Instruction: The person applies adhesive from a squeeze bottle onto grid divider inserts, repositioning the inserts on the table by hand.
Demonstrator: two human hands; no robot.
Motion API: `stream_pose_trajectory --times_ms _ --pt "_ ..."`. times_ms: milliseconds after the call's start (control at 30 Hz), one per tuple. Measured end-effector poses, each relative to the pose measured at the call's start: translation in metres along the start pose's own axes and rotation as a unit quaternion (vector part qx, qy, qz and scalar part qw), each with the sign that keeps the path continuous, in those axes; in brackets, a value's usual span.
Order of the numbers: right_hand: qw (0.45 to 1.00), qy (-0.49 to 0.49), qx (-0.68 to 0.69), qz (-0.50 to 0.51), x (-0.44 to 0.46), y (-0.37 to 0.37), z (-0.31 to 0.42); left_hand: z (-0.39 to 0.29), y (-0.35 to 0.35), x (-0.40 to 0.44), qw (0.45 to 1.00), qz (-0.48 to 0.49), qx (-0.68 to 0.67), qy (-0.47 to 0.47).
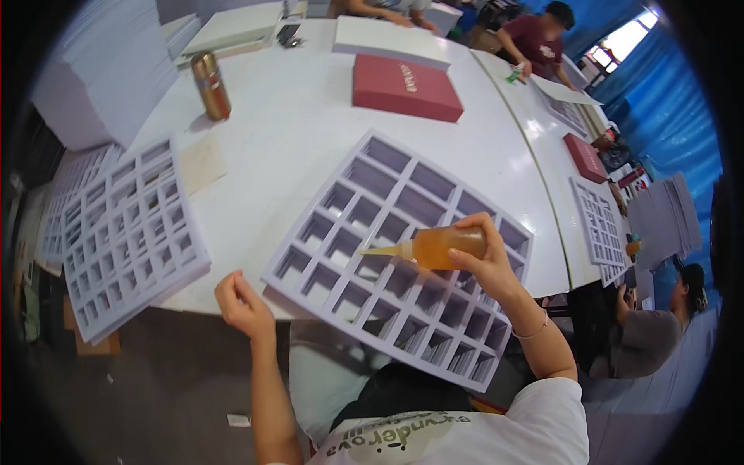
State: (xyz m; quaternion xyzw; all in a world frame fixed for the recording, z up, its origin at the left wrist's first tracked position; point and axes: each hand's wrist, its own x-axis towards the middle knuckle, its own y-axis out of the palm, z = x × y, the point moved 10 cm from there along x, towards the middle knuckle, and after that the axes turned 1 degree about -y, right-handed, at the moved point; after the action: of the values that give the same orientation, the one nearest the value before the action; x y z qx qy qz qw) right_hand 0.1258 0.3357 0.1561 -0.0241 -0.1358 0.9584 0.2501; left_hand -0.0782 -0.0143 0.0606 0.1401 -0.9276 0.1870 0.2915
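My right hand (484, 252) is wrapped round a clear squeeze bottle (446, 246) of amber liquid. The bottle lies sideways in the air over a stack of pale lilac grid frames (341, 172), its pointed nozzle aimed left above the compartments. The stack sits at an angle on the white table (271, 101), its near corner past the table's front edge. My left hand (244, 304) is at the table's front edge, left of the stack, with its fingers curled in; whether something small is in them is hidden.
More grid frames (132, 232) stand at the left beside a tall pile of sheets (108, 70). A metal flask (211, 87), a red box (407, 87) and white boards (391, 40) lie farther back. Other people (535, 43) are at the back and right.
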Motion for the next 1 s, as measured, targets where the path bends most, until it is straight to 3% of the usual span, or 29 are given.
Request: stream_pose_trajectory --times_ms 67,200,300,333,467,567,700,1000 --pt "0.999 -0.005 0.021 0.026 -0.014 0.012 0.009 -0.021 -0.003 0.007 0.999 -0.002 0.01 0.03" --pt "0.996 -0.02 -0.008 0.091 -0.031 0.057 0.009 -0.005 -0.002 0.001 1.0 0.015 0.006 0.001" --pt "0.967 0.116 0.216 0.069 -0.035 0.052 -0.013 -0.004 -0.001 0.002 1.0 0.019 0.011 -0.001" --pt "0.964 0.113 0.24 0.021 -0.033 0.035 -0.016 -0.002 -0.003 0.002 1.0 0.018 0.008 0.001" --pt "0.975 0.059 0.142 -0.163 -0.023 -0.077 -0.028 0.004 0.002 -0.003 1.0 0.022 -0.002 -0.006" --pt "0.969 0.039 0.053 -0.239 -0.02 -0.147 -0.038 0.007 0.003 -0.004 1.0 0.018 -0.009 -0.022" --pt "0.963 0.016 -0.003 -0.269 -0.013 -0.185 -0.046 0.004 0.002 -0.003 1.0 0.021 0.011 -0.008" --pt "0.977 0.006 0.007 -0.211 -0.006 -0.175 -0.046 0.005 0.003 -0.003 1.0 0.022 0.016 -0.01"
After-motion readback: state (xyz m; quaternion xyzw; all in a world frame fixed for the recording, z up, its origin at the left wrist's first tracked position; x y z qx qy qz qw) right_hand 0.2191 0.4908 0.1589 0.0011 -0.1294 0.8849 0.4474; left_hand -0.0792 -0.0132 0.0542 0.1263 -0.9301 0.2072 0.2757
